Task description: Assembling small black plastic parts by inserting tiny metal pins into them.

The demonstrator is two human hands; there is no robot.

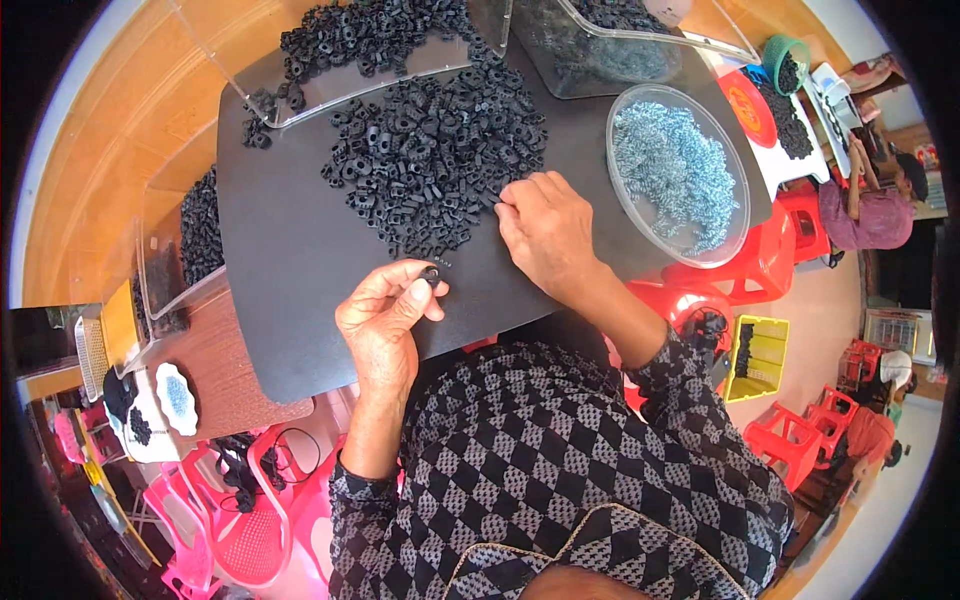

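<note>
My left hand (383,312) is closed, its thumb and fingers pinching a small black plastic cord-lock piece (430,274) with a round opening, just above the table. My right hand (547,230) has its fingertips pressed together at the right edge of a heap of similar black pieces (430,150). What lies between those fingertips is hidden. A few tiny silvery springs (443,262) rest on the dark table (290,310) between the heap and my left hand. To the right of my right hand, a clear round tub (741,205) holds a mass of bluish metal springs (670,165).
Clear plastic bins (380,95) of more black pieces border the table's far side. Red stools (745,265) and a yellow crate (757,360) stand to the right, pink chairs (255,540) at lower left. Other people, one in a purple top (870,215), sit farther right.
</note>
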